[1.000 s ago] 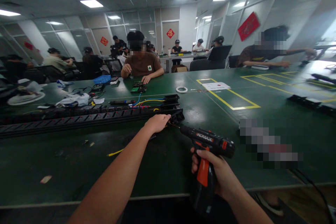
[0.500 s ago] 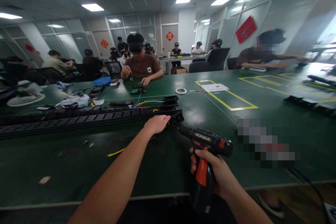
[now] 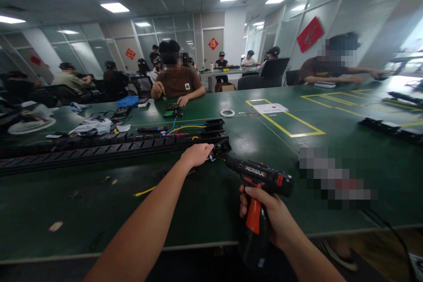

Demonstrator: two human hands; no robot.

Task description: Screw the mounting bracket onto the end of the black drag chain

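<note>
A broad stretch of bare green table [image 3: 205,211] is left open in front of the long black segmented cable track [image 3: 99,152], broken only by a short yellow wire offcut [image 3: 144,192] and a few small scraps [image 3: 55,226]. Passage across the table to the far side is barred on the left by the track, which lies lengthwise, and by the clutter of cables and white bags [image 3: 92,125] behind it. The track's right end [image 3: 222,145] is closed in by the left hand [image 3: 197,155] and the nose of the black and orange cordless screwdriver [image 3: 261,185]. To the right of the screwdriver the table is open as far as the yellow taped rectangle [image 3: 286,116].
</note>
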